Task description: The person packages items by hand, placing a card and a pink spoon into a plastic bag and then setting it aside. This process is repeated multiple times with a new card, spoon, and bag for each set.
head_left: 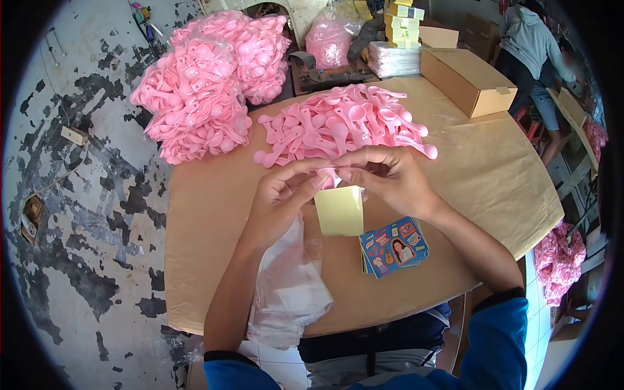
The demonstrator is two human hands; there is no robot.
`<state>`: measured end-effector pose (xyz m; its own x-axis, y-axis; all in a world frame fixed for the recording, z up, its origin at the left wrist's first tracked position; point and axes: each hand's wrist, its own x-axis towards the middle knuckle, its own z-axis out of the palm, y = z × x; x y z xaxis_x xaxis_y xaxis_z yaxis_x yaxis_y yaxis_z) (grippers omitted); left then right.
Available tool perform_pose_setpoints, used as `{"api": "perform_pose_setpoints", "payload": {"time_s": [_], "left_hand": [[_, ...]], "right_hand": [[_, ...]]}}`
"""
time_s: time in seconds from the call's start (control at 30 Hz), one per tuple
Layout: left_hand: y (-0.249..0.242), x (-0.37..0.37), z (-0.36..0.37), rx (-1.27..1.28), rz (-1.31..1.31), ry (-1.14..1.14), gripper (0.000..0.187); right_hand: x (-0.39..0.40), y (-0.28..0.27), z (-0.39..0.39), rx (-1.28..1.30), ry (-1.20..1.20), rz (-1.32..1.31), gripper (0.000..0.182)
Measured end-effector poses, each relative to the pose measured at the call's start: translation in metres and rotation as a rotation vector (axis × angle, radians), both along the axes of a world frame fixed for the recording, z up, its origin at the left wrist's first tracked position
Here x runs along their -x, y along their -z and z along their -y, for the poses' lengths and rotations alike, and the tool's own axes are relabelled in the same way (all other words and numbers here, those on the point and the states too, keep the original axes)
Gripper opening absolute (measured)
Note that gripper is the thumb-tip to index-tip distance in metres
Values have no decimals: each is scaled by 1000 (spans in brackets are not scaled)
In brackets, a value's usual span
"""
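My left hand (284,190) and my right hand (390,177) meet over the table with fingers closed. Between them is a small pink spoon (327,177), partly hidden by my left thumb and fingers. A pale yellow card (339,212) hangs just below, with a glossy edge that looks like clear plastic. My right thumb and fingers pinch the top edge of this small clear bag. Flat clear plastic bags (289,286) lie under my left forearm. A stack of blue printed cards (394,247) rests near my right wrist. Past my fingers spreads a pile of loose pink spoons (344,123).
Large clear sacks of pink spoons (201,84) stand at the back left. A cardboard box (468,81) sits at the back right, beside stacked yellow cards (403,26) and plastic packs (394,58). Another person (536,58) bends over at the far right. Brown paper (481,175) covers the table.
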<state>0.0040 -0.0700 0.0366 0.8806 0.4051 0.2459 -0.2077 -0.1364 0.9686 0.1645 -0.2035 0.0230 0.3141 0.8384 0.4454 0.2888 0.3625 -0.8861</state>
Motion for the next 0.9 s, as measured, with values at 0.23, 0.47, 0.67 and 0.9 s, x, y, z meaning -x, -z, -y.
{"api": "perform_pose_setpoints", "payload": {"time_s": [0.23,0.47,0.67,0.9], "left_hand": [[2,6,-15,-225,38,42,18],[-6,13,-16,-381,45,96,15],[-4,14,-22,-333,74,148,15],[-2,19,-30,-366,9,180,14]], "right_hand": [[-17,2,1,-221,-73,284,27],[-25,-6,5,-286,-146,504,28],[-24,-7,5,-311,-161,499,25],[-23,-7,7,-277,-166,484,26]]}}
